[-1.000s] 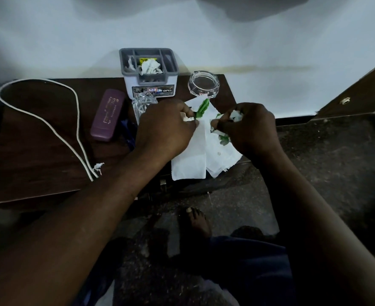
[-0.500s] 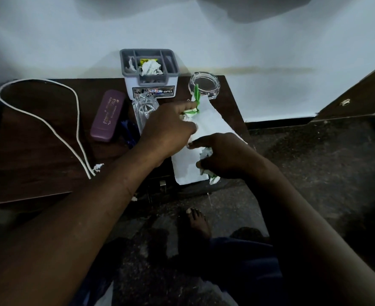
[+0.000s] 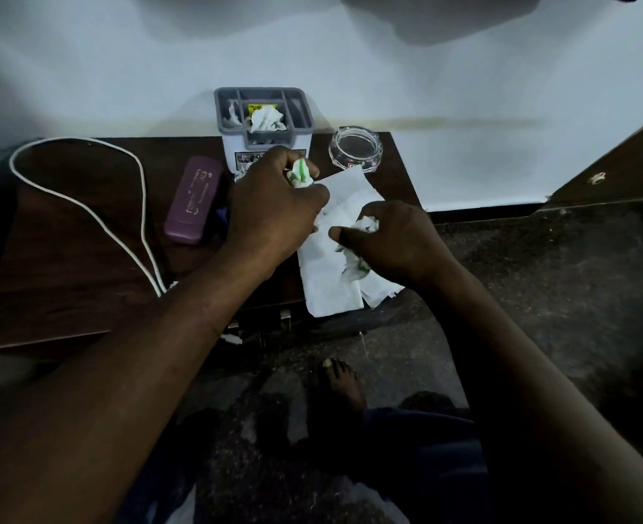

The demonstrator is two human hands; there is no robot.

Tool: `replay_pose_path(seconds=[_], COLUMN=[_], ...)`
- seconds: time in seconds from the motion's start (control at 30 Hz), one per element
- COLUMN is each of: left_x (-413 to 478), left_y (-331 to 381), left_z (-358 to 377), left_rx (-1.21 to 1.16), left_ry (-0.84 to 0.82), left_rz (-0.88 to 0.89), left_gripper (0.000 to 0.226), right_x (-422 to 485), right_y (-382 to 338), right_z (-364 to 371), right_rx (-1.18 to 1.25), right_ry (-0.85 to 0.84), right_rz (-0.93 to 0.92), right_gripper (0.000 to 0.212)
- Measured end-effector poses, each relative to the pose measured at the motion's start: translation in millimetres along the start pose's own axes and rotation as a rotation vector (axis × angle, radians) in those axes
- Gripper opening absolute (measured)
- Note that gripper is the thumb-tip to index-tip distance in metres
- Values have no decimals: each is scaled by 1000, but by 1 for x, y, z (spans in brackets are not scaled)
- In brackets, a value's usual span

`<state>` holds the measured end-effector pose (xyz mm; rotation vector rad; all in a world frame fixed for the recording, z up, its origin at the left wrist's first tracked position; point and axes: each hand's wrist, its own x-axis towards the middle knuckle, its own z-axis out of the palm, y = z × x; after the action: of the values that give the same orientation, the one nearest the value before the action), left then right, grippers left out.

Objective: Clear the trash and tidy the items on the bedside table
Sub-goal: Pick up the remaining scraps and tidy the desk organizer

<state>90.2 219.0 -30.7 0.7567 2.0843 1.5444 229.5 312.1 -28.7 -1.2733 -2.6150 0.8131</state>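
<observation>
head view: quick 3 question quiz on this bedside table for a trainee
1. True or false: the left hand and right hand each grip a wad of paper.
2. What lies just left of the organizer? A. purple case B. ashtray C. flat sheet
3. Fill in: the cord lies on the table's ___ side.
Key: 1 true; 2 A; 3 left.

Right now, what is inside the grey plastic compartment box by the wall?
The box holds a crumpled white tissue beside a yellow label in the middle, a white scrap at left. Deeper contents are hidden.
</observation>
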Motion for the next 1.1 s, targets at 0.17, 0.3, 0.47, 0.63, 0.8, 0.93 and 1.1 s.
replay_pose_path(seconds=[0.17,0.3,0.47,0.63,0.8,0.93,1.1], left_x=[-3,-2,4,11,9,13,9], left_y=[5,5,-11,-21,-18,-19,-39], left_z=[-17,-35,-64,-88,-108,-128,-150], left_rx=[-70,-98,251,584,522,480,989], left_ry=[-35,-84,-118,-111,-75,-98,-314], left_rz=[-54,-88,109,189,142,70,-24], left_gripper=[16,25,12,41,66,44,37], right_x=[3,3,6,11,13,12,19], right_y=[-9,-21,-39,-55,-79,-96,-111], right_z=[3,8,16,28,37,43,53], right_rx=[84,240,348,218,97,267,172], right_ry=[88,150,159,145,181,115,83], right_rz=[6,1,-15,-128,-98,-50,-143], right_gripper=[22,12,12,27,67,73,32])
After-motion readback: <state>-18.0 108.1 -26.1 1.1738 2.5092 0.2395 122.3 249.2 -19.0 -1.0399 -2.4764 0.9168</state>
